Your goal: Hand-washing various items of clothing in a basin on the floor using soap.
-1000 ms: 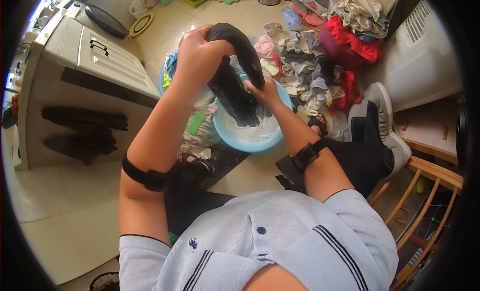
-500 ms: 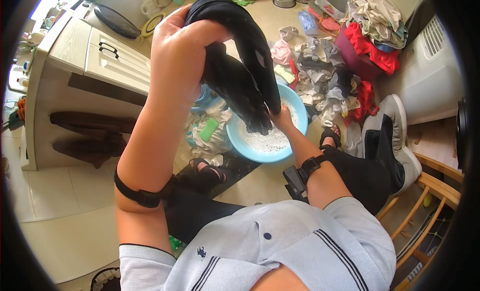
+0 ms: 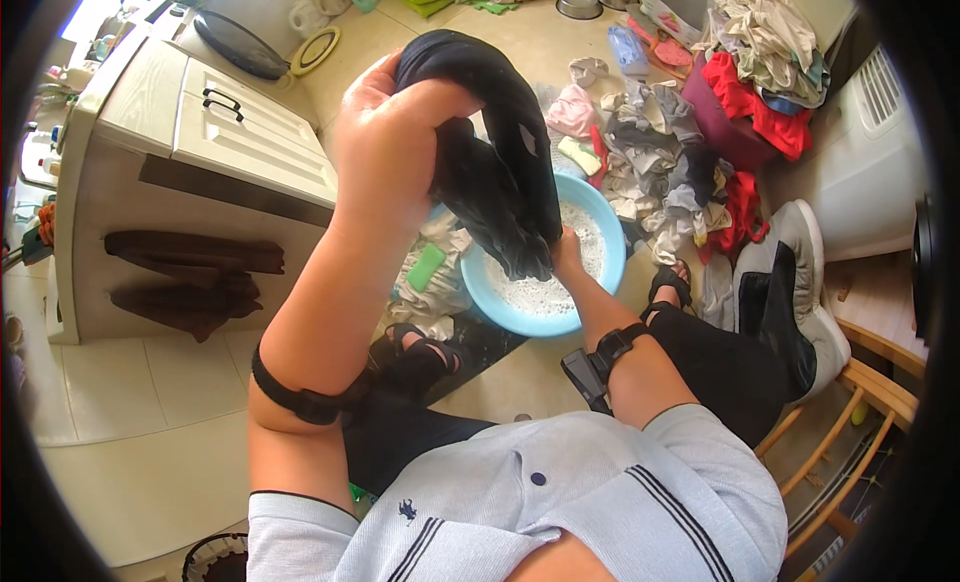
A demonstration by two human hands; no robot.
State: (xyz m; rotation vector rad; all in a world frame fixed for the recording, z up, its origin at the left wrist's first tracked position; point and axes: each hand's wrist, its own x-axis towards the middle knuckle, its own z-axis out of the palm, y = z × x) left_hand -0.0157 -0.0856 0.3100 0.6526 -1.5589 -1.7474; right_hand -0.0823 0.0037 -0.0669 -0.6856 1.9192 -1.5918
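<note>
A wet black garment (image 3: 535, 162) hangs in a loop over a light blue basin (image 3: 520, 322) on the floor; its exact kind does not show. My left hand (image 3: 395, 122) is raised high, fingers wrapped round the upper bend of the cloth. Lower down, my right hand (image 3: 567, 252) grips the garment's bottom end, its fingers partly hidden behind the cloth. White soapy foam (image 3: 540, 294) covers the water in the basin. Left of the basin, a green bar (image 3: 427, 267), perhaps soap, rests on light-coloured cloths (image 3: 430, 304).
Crumpled laundry (image 3: 655, 147) spreads on the floor beyond the basin to the right. A maroon tub (image 3: 735, 132) heaped with clothes stands behind it. At left is a cream cabinet (image 3: 255, 132); a wooden rack (image 3: 880, 387) is at right. Metal bowls (image 3: 580, 4) sit far back.
My left hand has come down and slightly right with the upper part of the black garment. The loop hangs lower over the basin, and my right hand still grips its lower end.
</note>
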